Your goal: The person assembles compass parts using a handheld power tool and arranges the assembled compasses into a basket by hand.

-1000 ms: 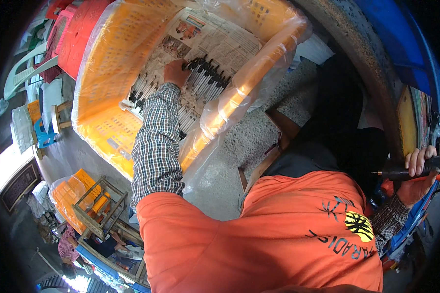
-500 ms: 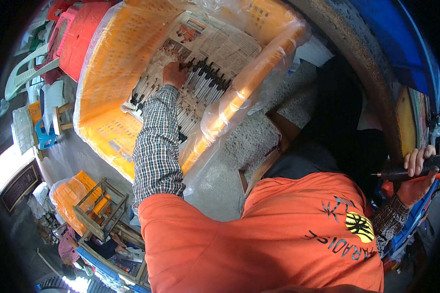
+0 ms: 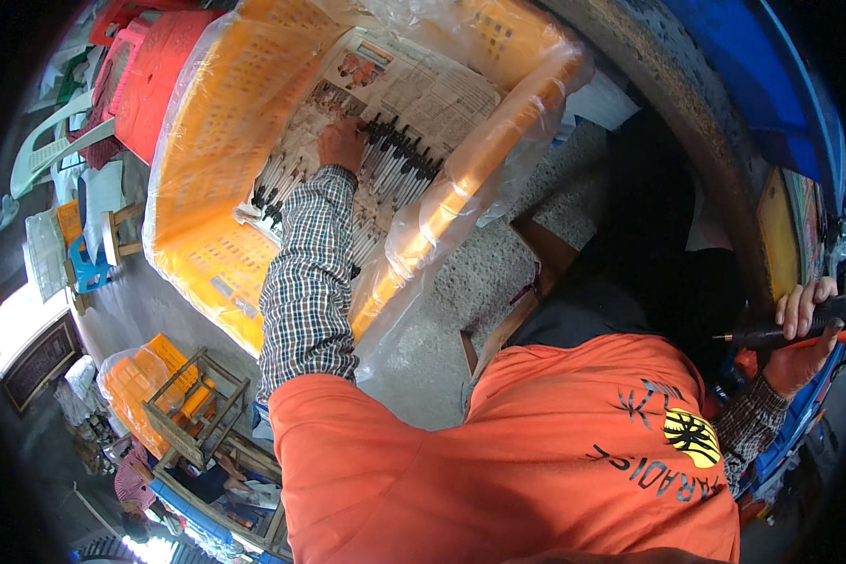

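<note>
My left hand (image 3: 343, 143) reaches down into an orange plastic crate (image 3: 230, 113). Its fingers are drawn together at the far ends of the rods, and what they hold, if anything, is hidden. Slim white rods with black ends (image 3: 399, 162) lie side by side in rows on newspaper (image 3: 432, 89) inside the crate. Off to the right, my right hand (image 3: 804, 324) is closed around a black electric screwdriver (image 3: 757, 336), whose thin bit points left.
Clear plastic sheeting (image 3: 423, 230) drapes the crate's rim. Red stacked chairs (image 3: 164, 80) stand at the far left. A wooden frame (image 3: 183, 414) and another orange crate (image 3: 136, 376) are at the lower left. A rusty metal edge (image 3: 696, 103) curves along the right.
My left hand has shifted slightly right and nearer along the row of rods. The right hand and screwdriver have stayed in place.
</note>
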A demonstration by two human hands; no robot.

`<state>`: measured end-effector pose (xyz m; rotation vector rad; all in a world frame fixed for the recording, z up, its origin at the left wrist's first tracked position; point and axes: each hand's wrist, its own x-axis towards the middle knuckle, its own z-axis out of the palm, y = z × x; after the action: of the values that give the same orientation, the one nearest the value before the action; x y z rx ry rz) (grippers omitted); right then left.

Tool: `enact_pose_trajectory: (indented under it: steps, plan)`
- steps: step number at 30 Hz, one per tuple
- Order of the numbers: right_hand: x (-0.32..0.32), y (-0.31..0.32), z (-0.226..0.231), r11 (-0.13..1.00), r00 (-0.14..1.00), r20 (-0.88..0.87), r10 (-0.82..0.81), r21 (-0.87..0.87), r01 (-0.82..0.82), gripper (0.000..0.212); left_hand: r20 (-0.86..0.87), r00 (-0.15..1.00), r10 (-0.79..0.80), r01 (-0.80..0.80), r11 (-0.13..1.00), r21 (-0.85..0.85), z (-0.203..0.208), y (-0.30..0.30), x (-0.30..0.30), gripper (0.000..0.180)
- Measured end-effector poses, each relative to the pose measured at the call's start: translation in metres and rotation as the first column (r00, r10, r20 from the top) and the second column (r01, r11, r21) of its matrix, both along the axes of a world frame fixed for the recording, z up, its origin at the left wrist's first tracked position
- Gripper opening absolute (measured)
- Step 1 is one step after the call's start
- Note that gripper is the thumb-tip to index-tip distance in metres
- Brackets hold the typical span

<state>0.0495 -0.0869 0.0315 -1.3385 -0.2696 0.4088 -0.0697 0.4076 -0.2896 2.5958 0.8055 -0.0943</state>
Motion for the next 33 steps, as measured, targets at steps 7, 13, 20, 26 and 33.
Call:
enact_pose_trajectory:
  steps: [7,13,20,26,33]
  plan:
    - [0.000,0.000,-0.001,1.000,1.000,0.002,-0.003,0.001,0.003,0.035,-0.098,0.989,0.112,-0.120,0.989,-0.082,0.006,0.025,-0.001,0.024]
    - [0.001,-0.005,0.001,1.000,1.000,-0.012,0.006,-0.002,-0.006,0.036,-0.207,0.974,0.091,-0.127,0.977,-0.168,0.006,0.032,-0.003,0.024]
    - [0.000,-0.004,0.001,1.000,1.000,0.002,-0.002,-0.009,0.002,0.036,-0.197,0.980,-0.040,0.028,0.998,-0.061,0.013,0.023,0.006,0.025]
    - [0.000,-0.004,0.000,1.000,1.000,-0.002,-0.001,-0.001,0.001,0.037,-0.006,0.994,-0.106,0.105,0.993,-0.060,-0.008,0.035,-0.001,0.029]
    - [0.002,-0.007,-0.001,1.000,1.000,-0.010,-0.002,0.005,0.002,0.038,-0.237,0.971,-0.036,0.037,0.999,0.000,-0.001,0.030,-0.003,0.025]
